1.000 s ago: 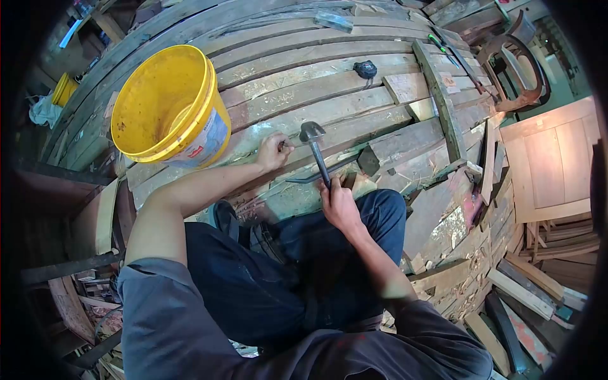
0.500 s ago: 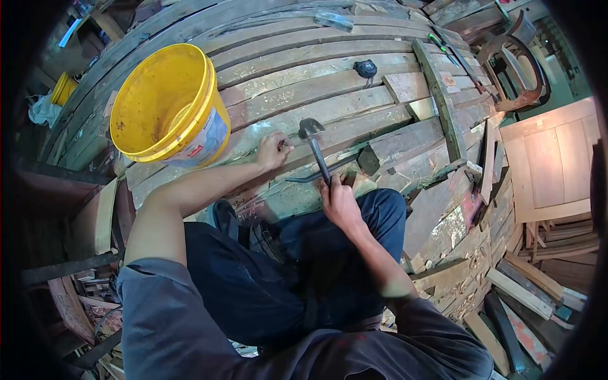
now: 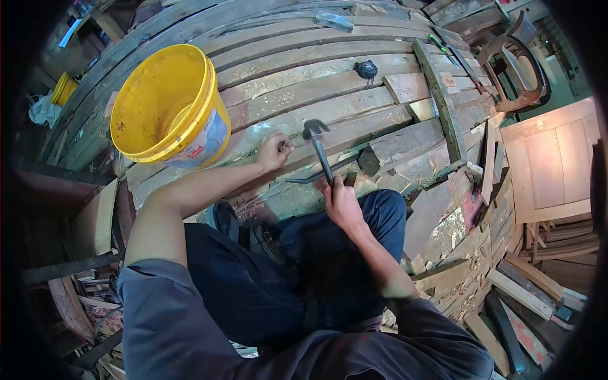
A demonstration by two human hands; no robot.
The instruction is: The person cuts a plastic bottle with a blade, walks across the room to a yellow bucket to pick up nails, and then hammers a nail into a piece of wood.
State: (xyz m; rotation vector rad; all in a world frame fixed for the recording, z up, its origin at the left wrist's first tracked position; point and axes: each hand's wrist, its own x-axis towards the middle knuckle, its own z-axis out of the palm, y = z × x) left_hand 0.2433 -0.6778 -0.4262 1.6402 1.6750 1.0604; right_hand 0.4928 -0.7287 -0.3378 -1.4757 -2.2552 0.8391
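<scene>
In my right hand (image 3: 342, 201) is a claw hammer (image 3: 320, 151), gripped by its handle, with the head pointing up and away from me. My left hand (image 3: 275, 152) rests low over the wooden slats (image 3: 304, 88), fingers pinched around something small and dark that I cannot make out. The hammer head is just right of the left fingertips, apart from them. A dark pry bar (image 3: 310, 179) lies under the hammer handle, near my right hand. Left of my left hand stands a yellow bucket (image 3: 212, 126), open at the top; I see nothing in it.
A black tape measure (image 3: 365, 69) sits on the slats. A wooden block (image 3: 402, 145) and a long batten (image 3: 439, 101) lie at the right. A handsaw (image 3: 465, 66) and a wooden chair frame (image 3: 519, 69) are beyond. Scrap timber (image 3: 519, 294) is piled lower right.
The hammer head has shifted slightly to the right, away from my left fingers. My right hand has moved a little with it; my left hand stays in place.
</scene>
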